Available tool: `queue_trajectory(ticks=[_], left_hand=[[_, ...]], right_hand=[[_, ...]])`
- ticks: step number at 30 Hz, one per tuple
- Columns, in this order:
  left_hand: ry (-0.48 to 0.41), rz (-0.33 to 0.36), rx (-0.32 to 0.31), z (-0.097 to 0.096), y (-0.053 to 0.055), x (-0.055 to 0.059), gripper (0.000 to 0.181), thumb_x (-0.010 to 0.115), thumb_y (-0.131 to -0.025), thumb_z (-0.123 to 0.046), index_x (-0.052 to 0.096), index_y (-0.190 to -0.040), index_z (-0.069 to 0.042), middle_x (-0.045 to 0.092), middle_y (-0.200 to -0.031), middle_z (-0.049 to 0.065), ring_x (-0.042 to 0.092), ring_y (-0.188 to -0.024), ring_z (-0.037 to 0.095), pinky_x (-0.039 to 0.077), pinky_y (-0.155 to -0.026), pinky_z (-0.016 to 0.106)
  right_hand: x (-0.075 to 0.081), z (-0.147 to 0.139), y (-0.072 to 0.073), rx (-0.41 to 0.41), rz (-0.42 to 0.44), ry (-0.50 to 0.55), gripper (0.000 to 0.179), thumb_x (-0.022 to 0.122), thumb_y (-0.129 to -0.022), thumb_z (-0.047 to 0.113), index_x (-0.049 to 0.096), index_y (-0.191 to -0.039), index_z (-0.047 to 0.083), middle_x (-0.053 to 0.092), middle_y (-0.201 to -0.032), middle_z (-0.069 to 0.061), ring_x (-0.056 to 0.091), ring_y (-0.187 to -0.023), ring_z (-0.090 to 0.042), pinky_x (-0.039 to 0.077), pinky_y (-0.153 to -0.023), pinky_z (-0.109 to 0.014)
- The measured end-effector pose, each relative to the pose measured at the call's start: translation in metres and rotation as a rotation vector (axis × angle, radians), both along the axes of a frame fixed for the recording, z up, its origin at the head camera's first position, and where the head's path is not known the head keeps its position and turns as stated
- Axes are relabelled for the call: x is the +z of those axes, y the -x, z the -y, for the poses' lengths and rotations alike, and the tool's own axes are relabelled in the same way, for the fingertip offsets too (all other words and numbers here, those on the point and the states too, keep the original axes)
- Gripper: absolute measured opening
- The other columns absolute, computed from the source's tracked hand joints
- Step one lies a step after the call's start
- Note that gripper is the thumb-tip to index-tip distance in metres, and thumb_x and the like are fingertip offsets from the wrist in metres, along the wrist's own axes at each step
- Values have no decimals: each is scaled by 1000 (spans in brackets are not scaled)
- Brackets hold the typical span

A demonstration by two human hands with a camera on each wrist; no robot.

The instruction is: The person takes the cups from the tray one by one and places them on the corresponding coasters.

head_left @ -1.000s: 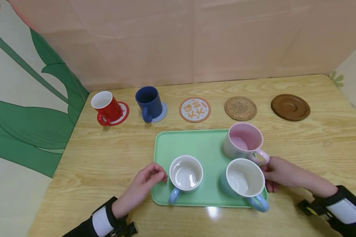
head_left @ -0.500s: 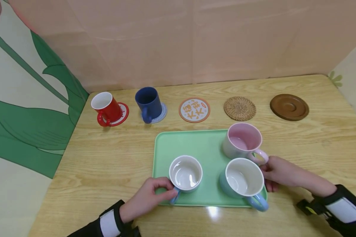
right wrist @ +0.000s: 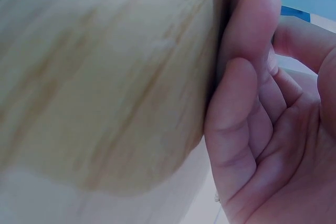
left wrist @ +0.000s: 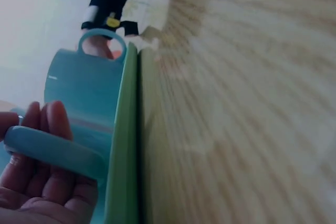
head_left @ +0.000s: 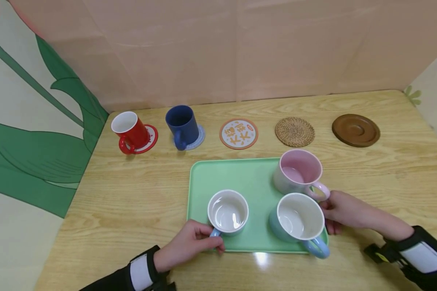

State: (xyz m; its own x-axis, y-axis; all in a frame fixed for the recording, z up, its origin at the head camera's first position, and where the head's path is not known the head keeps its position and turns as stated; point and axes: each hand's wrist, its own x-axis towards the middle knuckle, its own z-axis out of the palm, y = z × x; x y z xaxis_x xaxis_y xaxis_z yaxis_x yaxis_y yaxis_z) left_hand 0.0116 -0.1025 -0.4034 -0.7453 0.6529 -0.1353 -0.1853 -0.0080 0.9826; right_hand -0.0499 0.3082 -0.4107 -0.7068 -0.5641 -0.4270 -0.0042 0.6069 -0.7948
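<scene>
A small mug (head_left: 228, 211), white inside with a light blue handle, stands upright on the green tray (head_left: 236, 173). My left hand (head_left: 192, 245) has its fingers and thumb around that handle (left wrist: 58, 153) in the left wrist view. On the tray's right side stand a pink mug (head_left: 289, 182) and a larger light blue mug (head_left: 281, 228), close together. Beside them, my right hand (head_left: 344, 210) holds the tray's right edge, close under the pink handle. Curled fingers (right wrist: 231, 119) show in the right wrist view; the grip on the rim is partly hidden.
Along the back, a red mug (head_left: 136, 135) stands on a red-rimmed coaster and a dark blue mug (head_left: 189, 125) on a pale blue one. Further right lie an orange-rimmed coaster (head_left: 238, 133), a woven coaster (head_left: 295, 132) and a brown wooden coaster (head_left: 349, 130). A wall rises behind the table.
My left hand has come from beside the tray's left edge to the small mug's handle and taken hold of it. My right hand and the mugs have stayed in place.
</scene>
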Motion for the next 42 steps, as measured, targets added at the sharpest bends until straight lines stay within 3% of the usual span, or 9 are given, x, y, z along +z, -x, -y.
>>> queue_trajectory(ticks=[4, 8, 14, 21, 30, 42], left_hand=[[-47, 18, -53, -2, -1, -1, 33, 50, -99, -7, 61, -83, 20, 58, -75, 36, 62, -71, 6, 50, -79, 24], [-69, -1, -80, -4, -3, -2, 41, 43, -102, -9, 53, -72, 17, 49, -62, 31, 53, -60, 5, 48, -66, 24], [12, -57, -46, -6, -10, -3, 43, 35, -106, -13, 44, -67, 4, 39, -61, 16, 40, -59, 9, 37, -63, 20], [38, -103, -19, -7, -15, -5, 43, 28, -108, -14, 41, -68, -3, 37, -62, 10, 38, -58, 16, 34, -62, 20], [11, -172, -1, -8, -16, -6, 41, 25, -107, -10, 40, -69, -4, 37, -61, 12, 37, -57, 16, 34, -59, 21], [-7, -172, 74, -11, -16, -4, 43, 25, -106, -7, 38, -65, -2, 35, -61, 18, 37, -56, 21, 35, -58, 26]], right_hand=[[0, 0, 0, 2, -5, 4, 29, 54, -99, 7, 61, -71, 9, 60, -55, 2, 59, -45, -14, 50, -44, -31], [-1, 0, 0, 6, -14, 9, 29, 53, -99, 7, 61, -71, 9, 60, -55, 3, 59, -45, -14, 50, -44, -31], [0, 0, 0, 13, -25, 16, 29, 53, -99, 7, 61, -71, 9, 60, -54, 4, 59, -45, -13, 50, -44, -31], [2, 1, 0, 8, -15, 8, 29, 54, -99, 7, 60, -70, 10, 59, -53, 4, 58, -44, -12, 49, -44, -30], [2, 1, 0, 8, -14, 4, 30, 53, -99, 7, 60, -71, 10, 59, -54, 3, 58, -45, -12, 49, -44, -30], [2, 1, 0, 13, -9, -2, 29, 53, -99, 8, 60, -72, 10, 60, -54, 3, 58, -45, -14, 49, -44, -30]])
